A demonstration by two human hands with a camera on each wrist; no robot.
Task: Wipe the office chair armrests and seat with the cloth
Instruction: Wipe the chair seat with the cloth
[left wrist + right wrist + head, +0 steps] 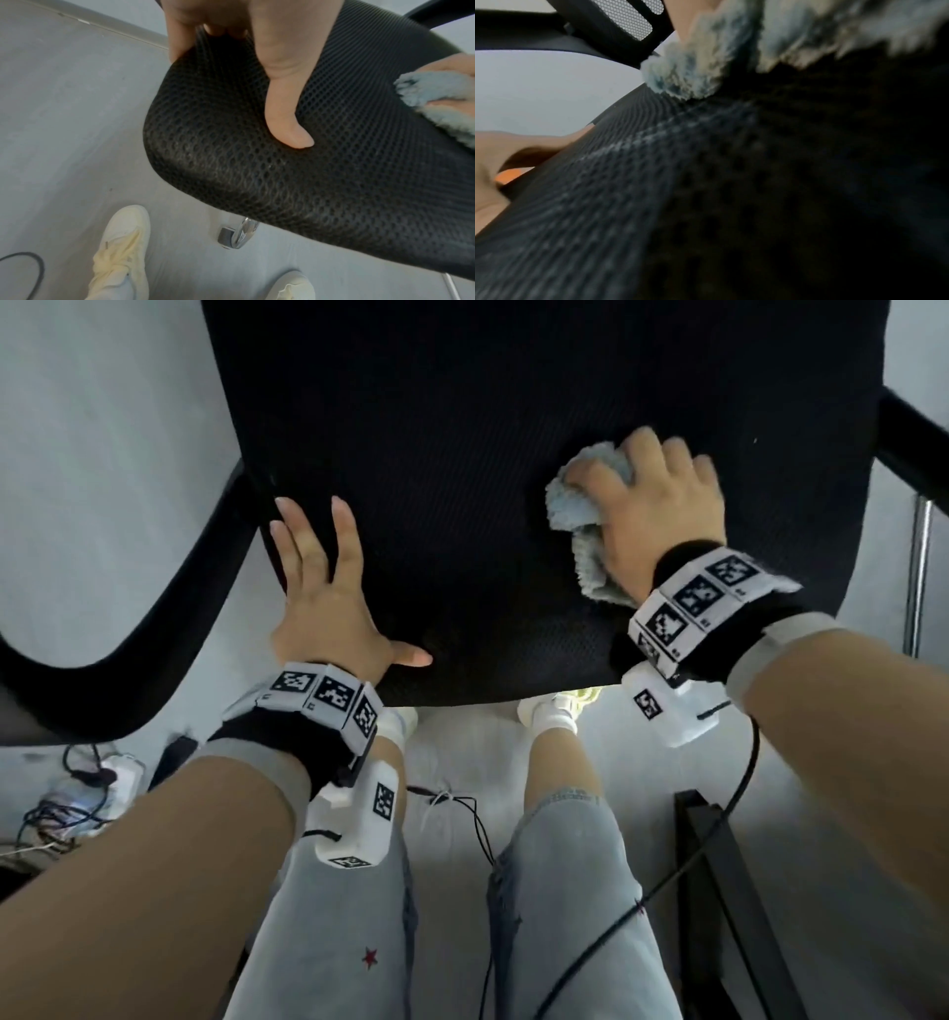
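Note:
The black mesh chair seat (462,454) fills the upper middle of the head view. My left hand (328,603) lies flat on its front left corner, fingers straight along the side edge and thumb spread on top (287,71). My right hand (662,505) presses a bunched blue-grey fluffy cloth (570,505) onto the right part of the seat, fingers curled over it. The cloth (432,87) shows at the right edge of the left wrist view and blurred close up (685,75) in the right wrist view. The left armrest (154,608) curves down at left; the right armrest (914,449) is at the upper right.
A power strip with tangled cables (102,778) lies on the grey floor at left. A black frame (719,865) stands at the lower right and a chrome leg (916,577) at the right. Below the seat are a chrome chair foot (236,235) and my pale shoes (120,253).

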